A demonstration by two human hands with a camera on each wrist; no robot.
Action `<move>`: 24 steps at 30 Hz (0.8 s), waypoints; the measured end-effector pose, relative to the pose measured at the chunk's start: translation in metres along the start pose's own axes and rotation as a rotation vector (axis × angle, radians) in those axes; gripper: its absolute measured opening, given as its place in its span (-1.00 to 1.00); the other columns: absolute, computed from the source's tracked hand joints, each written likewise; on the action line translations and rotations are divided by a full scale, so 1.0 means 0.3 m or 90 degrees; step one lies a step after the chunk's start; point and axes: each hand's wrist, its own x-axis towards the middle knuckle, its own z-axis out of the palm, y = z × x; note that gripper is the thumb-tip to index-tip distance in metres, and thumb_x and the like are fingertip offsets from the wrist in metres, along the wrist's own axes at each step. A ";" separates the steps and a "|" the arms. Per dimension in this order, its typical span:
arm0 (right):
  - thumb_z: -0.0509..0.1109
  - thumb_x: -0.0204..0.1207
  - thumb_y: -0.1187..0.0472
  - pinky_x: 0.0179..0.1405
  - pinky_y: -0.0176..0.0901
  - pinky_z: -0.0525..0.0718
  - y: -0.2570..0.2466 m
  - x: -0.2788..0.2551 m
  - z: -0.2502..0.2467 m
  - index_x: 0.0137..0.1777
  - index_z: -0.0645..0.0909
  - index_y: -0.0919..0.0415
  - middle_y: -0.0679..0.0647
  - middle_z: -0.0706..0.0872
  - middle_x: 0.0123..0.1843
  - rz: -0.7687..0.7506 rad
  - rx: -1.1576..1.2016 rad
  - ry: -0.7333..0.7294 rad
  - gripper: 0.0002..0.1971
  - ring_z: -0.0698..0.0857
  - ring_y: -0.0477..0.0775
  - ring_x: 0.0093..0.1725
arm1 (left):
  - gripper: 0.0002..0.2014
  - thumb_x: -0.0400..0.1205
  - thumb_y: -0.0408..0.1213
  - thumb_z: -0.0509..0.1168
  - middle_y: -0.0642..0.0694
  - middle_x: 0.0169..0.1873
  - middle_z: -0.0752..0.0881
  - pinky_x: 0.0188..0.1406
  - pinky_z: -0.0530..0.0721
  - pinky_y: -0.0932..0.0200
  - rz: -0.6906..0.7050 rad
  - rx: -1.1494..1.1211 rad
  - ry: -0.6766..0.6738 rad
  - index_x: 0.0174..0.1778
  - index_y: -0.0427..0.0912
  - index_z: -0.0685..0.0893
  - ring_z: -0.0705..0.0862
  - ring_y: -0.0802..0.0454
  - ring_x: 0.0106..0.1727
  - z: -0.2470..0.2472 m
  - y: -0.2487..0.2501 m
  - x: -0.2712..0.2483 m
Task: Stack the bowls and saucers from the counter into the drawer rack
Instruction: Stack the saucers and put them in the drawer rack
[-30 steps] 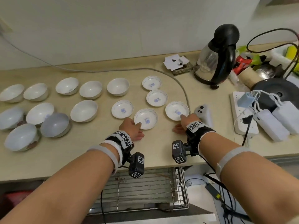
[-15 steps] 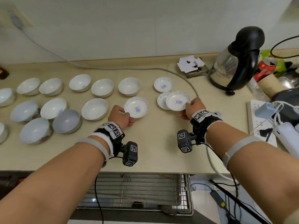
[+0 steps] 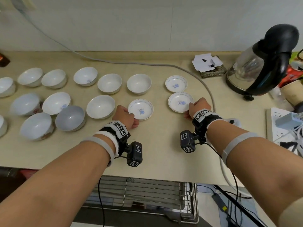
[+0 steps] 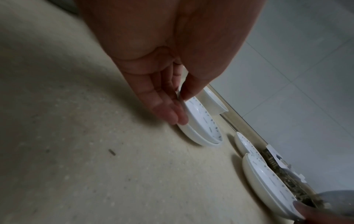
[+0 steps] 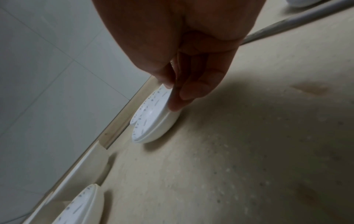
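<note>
Now | our left hand pinches saucer pair on worktop | right hand pinches second pair | risk: thin rim grips, top saucers may slide off when lifted to drawer rack.

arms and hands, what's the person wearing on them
Both forearms are bare, with a pale grey band around each. Each wrist carries a white cuff under a black strap set with black-and-white square marker tags. A small black camera block with the same tags hangs below each wrist, trailing a thin black cable. The left hand and right hand are ungloved.
</note>
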 end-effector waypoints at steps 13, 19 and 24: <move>0.25 0.52 0.31 -0.48 0.08 0.83 -0.097 0.032 -0.047 -0.09 0.47 0.13 0.30 0.80 -0.15 -0.042 0.109 0.009 -0.94 0.83 0.29 -0.40 | -0.74 0.68 -0.46 0.15 -0.39 -0.13 0.79 -0.27 0.85 -0.02 0.029 0.020 -0.148 0.27 -0.18 0.45 0.85 -0.20 -0.32 0.036 0.075 -0.008; 0.24 0.53 0.33 -0.12 0.42 0.82 -0.195 0.126 -0.065 -0.07 0.45 0.09 0.31 0.78 -0.27 -0.048 0.186 -0.023 -0.88 0.85 0.46 -0.28 | -0.72 0.70 -0.46 0.13 -0.38 -0.06 0.76 -0.29 0.87 0.08 0.131 -0.072 -0.194 0.32 -0.19 0.50 0.85 -0.08 -0.37 0.111 0.280 -0.004; 0.25 0.56 0.32 -0.09 0.39 0.83 -0.211 0.201 -0.037 -0.13 0.43 0.06 0.35 0.81 -0.29 -0.041 0.212 -0.064 -0.87 0.86 0.38 -0.32 | -0.62 0.70 -0.53 0.11 -0.52 0.06 0.73 -0.33 0.86 0.08 0.112 -0.103 -0.221 0.43 -0.25 0.48 0.83 -0.17 -0.32 0.235 0.403 0.076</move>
